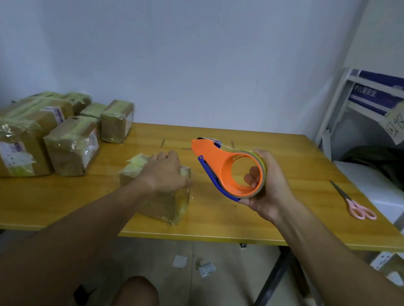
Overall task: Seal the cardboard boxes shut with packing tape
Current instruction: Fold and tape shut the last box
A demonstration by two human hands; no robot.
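A small cardboard box wrapped in yellowish tape sits on the wooden table near its front edge. My left hand grips the top of this box, fingers curled over its far edge. To the right, my right hand holds an orange and blue tape dispenser a little above the table, fingers through the roll's core. The dispenser's nose points left and away from me. A thin strip of tape shows at its tip.
Several taped boxes with labels are stacked at the table's left back. Pink-handled scissors lie near the right edge. A white metal shelf stands to the right. Paper scraps lie on the floor under the table.
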